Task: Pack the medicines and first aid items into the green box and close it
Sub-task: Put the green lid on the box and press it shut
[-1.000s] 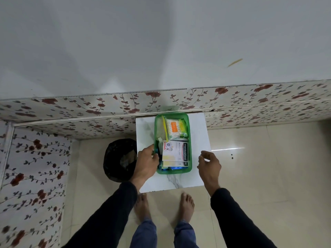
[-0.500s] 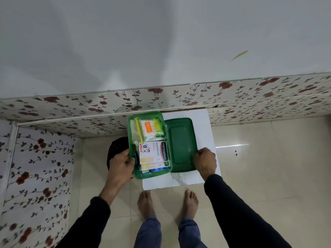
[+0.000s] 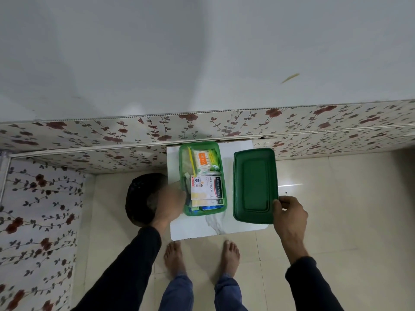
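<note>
The green box point(image 3: 203, 179) stands open on a small white marble-pattern table point(image 3: 215, 227) against the flowered wall panel, and it is full: a pack of cotton swabs point(image 3: 206, 161) lies in its far part, a Hansaplast plaster box point(image 3: 206, 187) lies nearer, and something blue shows at the near end under it. The dark green lid point(image 3: 254, 185) is to the right of the box, apart from it, with its right part reaching past the table edge. The right hand point(image 3: 289, 215) comes from a black sleeve, the forearm going up and a little to the left, and it pinches the near right edge of the lid, the thumb on top and the fingers under it. The left hand point(image 3: 170, 204) is blurred; it is at the near left wall of the box, with the arm stretched from the lower left, but I cannot tell if its fingers grip the wall or only touch it. A black bin point(image 3: 139, 198) stands on the floor left of the table, partly behind this hand. Two bare feet are below the table.
</note>
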